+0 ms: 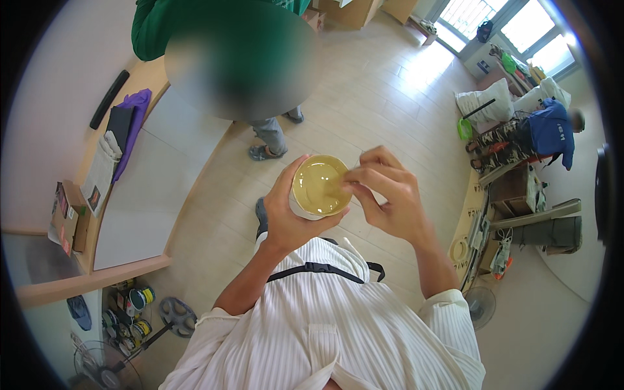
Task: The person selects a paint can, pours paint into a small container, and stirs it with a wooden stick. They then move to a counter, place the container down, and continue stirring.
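My left hand (281,218) is wrapped round a round tub (300,210) with a pale outer wall, held up in front of my waist. Inside it lies a shiny, yellowish liquid (317,185) that reflects light. At the tub's right rim, my right hand (393,195) is closed in a pinch, its fingertips over the edge. Motion blurs those fingertips, so whatever they may hold is hidden from me.
Ahead on the left stands a person in green (153,29) beside a counter (146,201) bearing purple cloth (134,107) and a cardboard box (65,218). Paint cans (142,298) and a fan (107,376) are at lower left. Another person in blue (549,133) is near white sacks (491,104) at right.
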Motion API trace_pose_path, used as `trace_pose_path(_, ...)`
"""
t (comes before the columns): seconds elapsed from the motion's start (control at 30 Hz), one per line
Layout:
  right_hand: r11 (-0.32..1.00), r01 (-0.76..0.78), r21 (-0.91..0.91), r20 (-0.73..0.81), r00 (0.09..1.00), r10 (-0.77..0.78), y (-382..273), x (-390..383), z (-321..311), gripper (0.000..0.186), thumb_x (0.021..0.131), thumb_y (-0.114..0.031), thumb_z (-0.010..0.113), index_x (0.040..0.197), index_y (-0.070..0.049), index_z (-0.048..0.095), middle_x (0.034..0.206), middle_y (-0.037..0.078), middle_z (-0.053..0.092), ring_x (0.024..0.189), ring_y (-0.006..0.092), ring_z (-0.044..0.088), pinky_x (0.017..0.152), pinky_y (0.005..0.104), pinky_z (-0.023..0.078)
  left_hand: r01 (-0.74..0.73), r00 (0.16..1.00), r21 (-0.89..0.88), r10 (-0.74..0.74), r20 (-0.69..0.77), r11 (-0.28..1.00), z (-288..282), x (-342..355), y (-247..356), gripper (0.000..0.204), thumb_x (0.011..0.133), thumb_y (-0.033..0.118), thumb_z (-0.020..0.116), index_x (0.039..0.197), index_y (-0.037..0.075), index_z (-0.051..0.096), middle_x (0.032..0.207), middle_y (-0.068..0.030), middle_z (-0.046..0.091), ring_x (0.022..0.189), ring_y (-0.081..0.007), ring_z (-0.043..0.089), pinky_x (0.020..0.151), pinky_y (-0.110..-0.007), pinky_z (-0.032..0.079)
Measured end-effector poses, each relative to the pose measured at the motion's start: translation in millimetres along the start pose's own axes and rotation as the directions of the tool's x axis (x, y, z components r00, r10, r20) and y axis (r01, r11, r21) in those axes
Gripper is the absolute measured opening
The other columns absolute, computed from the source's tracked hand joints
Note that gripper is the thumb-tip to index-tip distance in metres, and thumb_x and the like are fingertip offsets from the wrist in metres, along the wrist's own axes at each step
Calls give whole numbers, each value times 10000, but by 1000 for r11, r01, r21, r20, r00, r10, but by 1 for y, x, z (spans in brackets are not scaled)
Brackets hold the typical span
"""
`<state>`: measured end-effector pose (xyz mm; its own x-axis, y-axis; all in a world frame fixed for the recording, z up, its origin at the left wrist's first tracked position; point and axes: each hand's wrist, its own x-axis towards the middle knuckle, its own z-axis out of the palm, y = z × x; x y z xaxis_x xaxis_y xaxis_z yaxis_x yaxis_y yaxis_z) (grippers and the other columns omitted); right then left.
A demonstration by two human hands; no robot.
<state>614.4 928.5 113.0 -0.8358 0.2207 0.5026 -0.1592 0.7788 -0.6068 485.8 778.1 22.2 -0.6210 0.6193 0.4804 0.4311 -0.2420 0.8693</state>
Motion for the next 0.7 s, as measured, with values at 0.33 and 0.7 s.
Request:
trace_pose_path(0.33, 998, 65, -23, -78, 995, -67, -1, 7, 7, 167, 828, -9, 830, 976, -46, 762, 870, 87, 729, 932, 283, 646, 790, 410, 521, -16, 1000, 86, 14, 25, 996, -1, 11, 7, 977, 654, 274, 1035, 1441, -52, 556, 1300, -201, 726, 1152, -279, 744, 992, -390, 601)
trace_pose_path(0.7, 973, 203, -112, -68, 975, -211, -4, 14, -24, 293, 744, 44, 830, 1017, -53, 788, 912, 73, 759, 938, 275, 658, 772, 384, 544, -159, 987, 91, 159, 7, 983, 9, 20, 15, 975, 655, 224, 1021, 1460, -39, 538, 1341, -208, 683, 1196, -320, 712, 1004, -412, 589)
